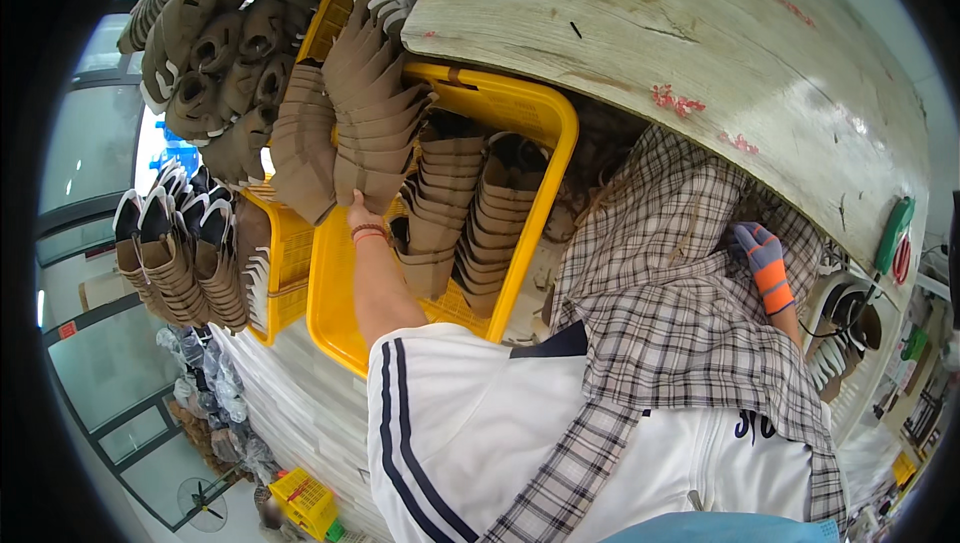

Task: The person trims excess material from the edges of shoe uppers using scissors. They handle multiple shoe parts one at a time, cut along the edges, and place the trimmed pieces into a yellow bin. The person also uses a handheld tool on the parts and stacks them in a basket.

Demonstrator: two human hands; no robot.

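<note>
Yellow crate (pixel 545 158), brown shoe uppers (pixel 375 113), orange-blue glove (pixel 765 263), checked shirt (pixel 660 313).

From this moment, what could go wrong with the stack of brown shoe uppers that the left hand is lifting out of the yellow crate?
1. The left hand carries a long nested stack of brown shoe uppers from its lower end only; the pieces may fan apart and fall.
2. The stack hangs over the yellow crate, near the rows of uppers inside; a swing might knock these over.
3. The right hand, in an orange glove, is far off by the table edge, so it probably cannot steady the stack.
</note>
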